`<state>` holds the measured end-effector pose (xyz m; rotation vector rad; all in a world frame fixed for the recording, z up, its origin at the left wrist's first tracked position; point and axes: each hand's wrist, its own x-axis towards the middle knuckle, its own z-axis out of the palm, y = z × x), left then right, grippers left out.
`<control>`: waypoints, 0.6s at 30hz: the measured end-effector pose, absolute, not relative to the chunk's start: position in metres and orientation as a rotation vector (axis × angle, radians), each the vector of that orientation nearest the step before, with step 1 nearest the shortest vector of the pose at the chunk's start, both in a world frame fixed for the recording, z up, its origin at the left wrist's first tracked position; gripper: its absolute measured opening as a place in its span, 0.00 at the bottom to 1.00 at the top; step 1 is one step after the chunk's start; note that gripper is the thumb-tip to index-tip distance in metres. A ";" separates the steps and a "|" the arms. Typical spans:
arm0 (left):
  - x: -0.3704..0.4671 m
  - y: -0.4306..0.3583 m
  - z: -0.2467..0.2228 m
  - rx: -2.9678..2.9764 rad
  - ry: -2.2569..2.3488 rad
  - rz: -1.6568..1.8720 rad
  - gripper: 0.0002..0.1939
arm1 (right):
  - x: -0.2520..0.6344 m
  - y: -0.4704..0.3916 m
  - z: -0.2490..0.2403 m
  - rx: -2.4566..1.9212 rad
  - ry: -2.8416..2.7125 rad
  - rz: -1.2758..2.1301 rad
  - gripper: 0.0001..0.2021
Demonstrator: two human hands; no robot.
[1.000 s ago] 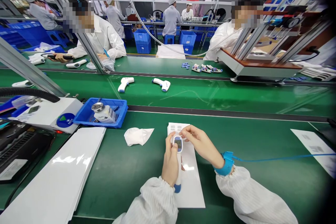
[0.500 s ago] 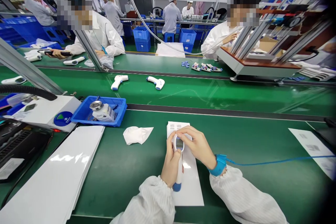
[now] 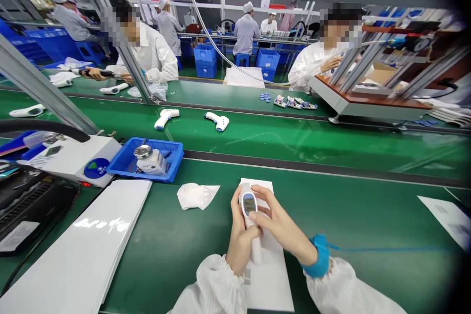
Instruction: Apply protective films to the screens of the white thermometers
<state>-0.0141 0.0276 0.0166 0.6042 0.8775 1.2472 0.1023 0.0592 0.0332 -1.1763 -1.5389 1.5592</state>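
Note:
A white handheld thermometer (image 3: 249, 203) with a small grey screen is held over a white printed sheet (image 3: 274, 274) on the green bench. My left hand (image 3: 240, 235) wraps round it from the left. My right hand (image 3: 281, 225) grips its head from the right, the thumb at the lower edge of the screen. A blue band (image 3: 319, 256) with a cord circles my right wrist. The thermometer's lower end lies partly behind my left hand.
Crumpled white tissue (image 3: 196, 196) and a blue tray (image 3: 172, 159) holding a bottle lie to the left, near long white sheets (image 3: 81, 240). Two thermometers (image 3: 217, 120) (image 3: 167, 118) rest on the green belt (image 3: 275, 144). Two people sit across the line. Another sheet (image 3: 447, 216) lies right.
The view has shifted slightly. My right thumb has come down to the lower edge of the screen, and the thermometer's blue end no longer shows.

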 end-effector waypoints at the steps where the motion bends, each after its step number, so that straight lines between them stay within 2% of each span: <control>1: -0.016 0.034 0.021 0.576 0.841 1.321 0.48 | 0.099 0.059 0.033 -1.183 -1.537 1.578 0.25; 3: -0.023 0.051 0.028 0.609 0.784 1.385 0.45 | 0.093 0.069 0.029 -1.182 -1.630 1.616 0.23; 5: -0.033 0.070 0.026 0.772 0.865 1.347 0.42 | 0.091 0.099 0.024 -1.293 -1.818 1.472 0.20; 8: -0.047 0.094 0.005 1.066 1.174 1.284 0.34 | 0.095 0.173 0.016 -1.748 -2.041 0.824 0.17; 9: -0.050 0.099 -0.004 1.126 1.253 1.277 0.31 | 0.097 0.201 0.015 -1.859 -2.016 0.707 0.17; 13: -0.053 0.109 -0.032 1.229 1.341 1.317 0.23 | 0.095 0.291 0.013 -2.072 -1.932 0.429 0.18; 18: -0.051 0.115 -0.030 1.206 1.417 1.380 0.19 | 0.034 0.341 0.006 -2.020 -2.003 0.295 0.19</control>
